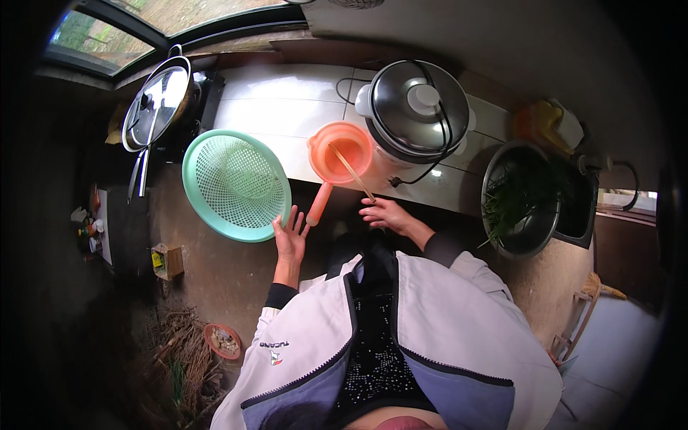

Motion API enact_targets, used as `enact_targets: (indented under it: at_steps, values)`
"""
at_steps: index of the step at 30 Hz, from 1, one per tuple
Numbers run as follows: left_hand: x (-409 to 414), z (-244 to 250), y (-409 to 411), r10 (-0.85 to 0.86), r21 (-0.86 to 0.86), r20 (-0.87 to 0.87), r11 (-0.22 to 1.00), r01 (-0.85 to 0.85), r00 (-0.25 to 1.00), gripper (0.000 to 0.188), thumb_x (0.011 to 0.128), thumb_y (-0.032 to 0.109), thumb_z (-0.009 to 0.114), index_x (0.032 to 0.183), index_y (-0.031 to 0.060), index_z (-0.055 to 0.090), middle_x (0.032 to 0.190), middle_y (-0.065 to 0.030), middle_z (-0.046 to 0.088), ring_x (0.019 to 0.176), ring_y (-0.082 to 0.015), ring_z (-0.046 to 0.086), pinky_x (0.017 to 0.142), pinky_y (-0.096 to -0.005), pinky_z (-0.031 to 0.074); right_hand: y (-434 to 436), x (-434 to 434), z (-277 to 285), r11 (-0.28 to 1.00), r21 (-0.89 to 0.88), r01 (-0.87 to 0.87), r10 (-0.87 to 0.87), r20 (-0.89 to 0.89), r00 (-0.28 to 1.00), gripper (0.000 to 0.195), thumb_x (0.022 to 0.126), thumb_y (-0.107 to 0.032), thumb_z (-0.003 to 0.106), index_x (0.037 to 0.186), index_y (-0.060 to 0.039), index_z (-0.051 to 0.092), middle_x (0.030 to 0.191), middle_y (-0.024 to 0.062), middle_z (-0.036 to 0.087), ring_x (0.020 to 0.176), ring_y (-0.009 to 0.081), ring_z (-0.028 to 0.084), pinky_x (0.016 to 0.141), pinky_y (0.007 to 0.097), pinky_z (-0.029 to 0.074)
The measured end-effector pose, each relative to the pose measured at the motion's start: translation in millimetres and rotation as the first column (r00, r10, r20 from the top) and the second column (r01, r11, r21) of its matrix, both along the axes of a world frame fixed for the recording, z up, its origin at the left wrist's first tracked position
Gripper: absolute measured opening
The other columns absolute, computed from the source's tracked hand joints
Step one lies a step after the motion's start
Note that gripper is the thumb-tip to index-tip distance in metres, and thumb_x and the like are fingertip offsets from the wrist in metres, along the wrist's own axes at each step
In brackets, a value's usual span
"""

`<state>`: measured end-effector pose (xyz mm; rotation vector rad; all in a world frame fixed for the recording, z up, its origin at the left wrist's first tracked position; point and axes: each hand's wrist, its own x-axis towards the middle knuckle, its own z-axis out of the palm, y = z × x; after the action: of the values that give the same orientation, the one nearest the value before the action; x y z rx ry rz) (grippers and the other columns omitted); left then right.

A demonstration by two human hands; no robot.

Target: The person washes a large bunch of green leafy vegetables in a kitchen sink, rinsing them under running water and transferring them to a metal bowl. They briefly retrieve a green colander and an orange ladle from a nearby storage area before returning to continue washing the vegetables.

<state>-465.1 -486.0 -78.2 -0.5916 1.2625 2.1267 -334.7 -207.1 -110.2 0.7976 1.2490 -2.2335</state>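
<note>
My left hand (291, 236) has its thumb on the rim of a green plastic colander (236, 185), tilted at the counter's front edge; the other fingers are spread. To its right, an orange plastic ladle (339, 152) rests on the white tiled counter, its handle jutting over the edge. A pair of wooden chopsticks (352, 171) leans out of its bowl. My right hand (388, 214) is beside the lower ends of the chopsticks, palm up with loosely bent fingers; whether it grips them cannot be told.
A lidded electric pot (421, 110) with a loose cord stands behind. Right of it, a metal basin (529, 236) holds green leafy stalks beside a dark sink (579, 215). A pan with a glass lid (158, 105) is on a stove at left. Brushwood (185, 355) lies on the floor.
</note>
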Motion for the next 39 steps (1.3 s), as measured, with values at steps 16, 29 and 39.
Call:
enact_targets:
  at_steps: [16, 29, 39]
  values:
    - [20, 9, -108, 0.087, -0.101, 0.016, 0.991, -0.085, 0.996, 0.048, 0.093, 0.047, 0.046, 0.127, 0.0130, 0.051, 0.138, -0.0112, 0.052, 0.131, -0.0241, 0.043, 0.109, -0.0473, 0.030, -136, -89, -6, 0.911, -0.151, 0.384, -0.391, -0.019, 0.920, 0.041, 0.084, -0.019, 0.075, 0.116, -0.0075, 0.053, 0.105, 0.0071, 0.062, 0.098, 0.0193, 0.063, 0.082, 0.0411, 0.056]
    - [-25, -10, -103, -0.043, -0.046, 0.050, 0.998, 0.046, 0.998, 0.046, 0.094, 0.041, 0.050, 0.126, 0.0094, 0.043, 0.132, -0.0175, 0.055, 0.125, -0.0288, 0.049, 0.105, -0.0437, 0.039, -118, -17, 26, 0.995, -0.060, 0.076, -0.080, -0.072, 0.994, 0.046, 0.086, -0.020, 0.073, 0.123, -0.0045, 0.052, 0.111, 0.0076, 0.065, 0.101, 0.0177, 0.065, 0.084, 0.0374, 0.056]
    - [-88, -29, -28, -0.183, -0.025, 0.032, 0.983, 0.184, 0.983, 0.045, 0.095, 0.038, 0.050, 0.125, 0.0049, 0.046, 0.123, -0.0192, 0.060, 0.115, -0.0304, 0.056, 0.104, -0.0447, 0.042, -92, 14, 30, 0.999, 0.009, 0.037, -0.036, -0.029, 0.999, 0.047, 0.082, -0.024, 0.076, 0.119, -0.0039, 0.054, 0.107, 0.0073, 0.066, 0.095, 0.0168, 0.065, 0.082, 0.0358, 0.055]
